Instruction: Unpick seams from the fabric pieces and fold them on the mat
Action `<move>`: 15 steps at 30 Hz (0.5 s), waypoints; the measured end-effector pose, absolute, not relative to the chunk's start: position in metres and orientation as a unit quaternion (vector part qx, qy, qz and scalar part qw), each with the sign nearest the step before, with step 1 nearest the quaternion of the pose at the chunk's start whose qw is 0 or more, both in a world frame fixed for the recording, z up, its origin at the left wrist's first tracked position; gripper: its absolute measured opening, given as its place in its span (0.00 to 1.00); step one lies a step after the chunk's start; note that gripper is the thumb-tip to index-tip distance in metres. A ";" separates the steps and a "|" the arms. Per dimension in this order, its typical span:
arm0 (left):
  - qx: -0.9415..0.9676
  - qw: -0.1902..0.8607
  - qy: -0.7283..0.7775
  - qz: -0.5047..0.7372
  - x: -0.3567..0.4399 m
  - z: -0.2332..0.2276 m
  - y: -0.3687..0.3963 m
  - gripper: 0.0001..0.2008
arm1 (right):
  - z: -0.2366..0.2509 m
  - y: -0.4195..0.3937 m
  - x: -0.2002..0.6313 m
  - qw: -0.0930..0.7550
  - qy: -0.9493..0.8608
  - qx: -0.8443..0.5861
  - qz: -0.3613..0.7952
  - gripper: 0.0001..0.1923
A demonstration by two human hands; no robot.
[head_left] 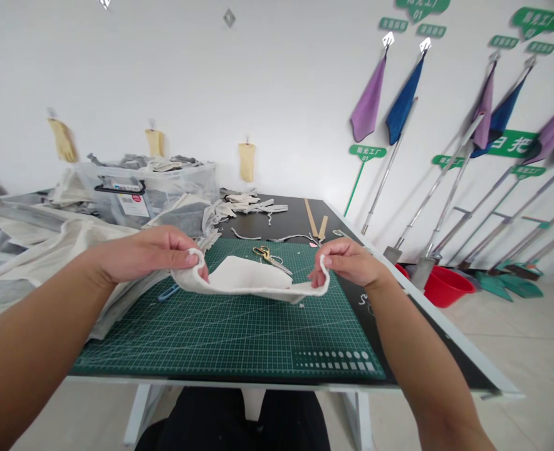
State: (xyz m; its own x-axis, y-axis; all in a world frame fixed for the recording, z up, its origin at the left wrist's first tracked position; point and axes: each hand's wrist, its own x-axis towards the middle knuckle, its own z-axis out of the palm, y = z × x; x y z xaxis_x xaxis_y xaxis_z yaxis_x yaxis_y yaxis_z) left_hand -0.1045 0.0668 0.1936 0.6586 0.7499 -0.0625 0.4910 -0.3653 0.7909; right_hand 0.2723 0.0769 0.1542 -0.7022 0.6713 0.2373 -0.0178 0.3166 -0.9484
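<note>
A small piece of off-white fabric [246, 279] is stretched between both hands just above a green cutting mat [220, 332]. My left hand [148, 252] pinches its left end, my right hand [347, 260] pinches its right end. The cloth sags in the middle toward the mat. Gold-handled scissors [270, 257] lie on the mat just behind the fabric. A blue tool [168, 291] peeks out from under the cloth at the left.
Piles of pale cloth [37, 250] and a clear plastic bin [150, 194] crowd the left of the black table. Fabric strips [253, 203] and wooden rulers [315, 220] lie at the back. A red basin [446, 287], mops and hanging cloths stand along the right wall.
</note>
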 end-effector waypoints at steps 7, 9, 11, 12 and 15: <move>0.833 0.429 0.345 0.045 -0.102 0.175 0.041 0.17 | 0.131 0.041 0.271 0.212 -0.782 -0.211 0.547 0.14; 0.840 0.429 0.332 0.002 -0.096 0.170 0.032 0.16 | 0.124 0.031 0.271 0.178 -0.793 -0.208 0.544 0.15; 0.842 0.431 0.323 -0.029 -0.090 0.165 0.027 0.15 | 0.119 0.024 0.270 0.143 -0.801 -0.209 0.542 0.16; 0.843 0.432 0.319 -0.039 -0.087 0.163 0.026 0.15 | 0.117 0.021 0.269 0.129 -0.804 -0.210 0.542 0.17; 0.840 0.435 0.324 -0.029 -0.083 0.157 0.030 0.17 | 0.112 0.020 0.267 0.132 -0.796 -0.224 0.546 0.17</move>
